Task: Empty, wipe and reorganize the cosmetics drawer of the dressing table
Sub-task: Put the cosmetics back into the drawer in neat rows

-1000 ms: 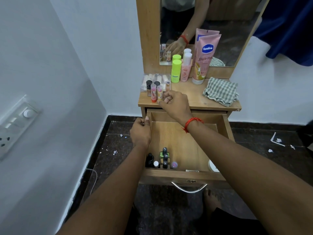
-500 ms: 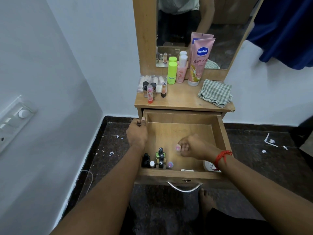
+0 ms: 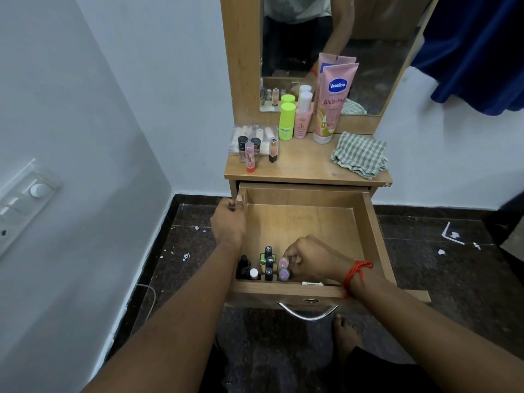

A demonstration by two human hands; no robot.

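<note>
The open drawer fills the centre of the frame. In its near left corner, low in the picture, stands a huddle of little bottles, and the right hand curls its fingers about a pink-lidded pot at the right edge of that group, seemingly pinching it, though the fingertips hide the contact. The left hand grips the drawer's left wall near the back. The pot is likely light, rigid and smooth, perhaps glass, so it wants a firm pinch across the lid or sides and a straight lift clear of its neighbours.
</note>
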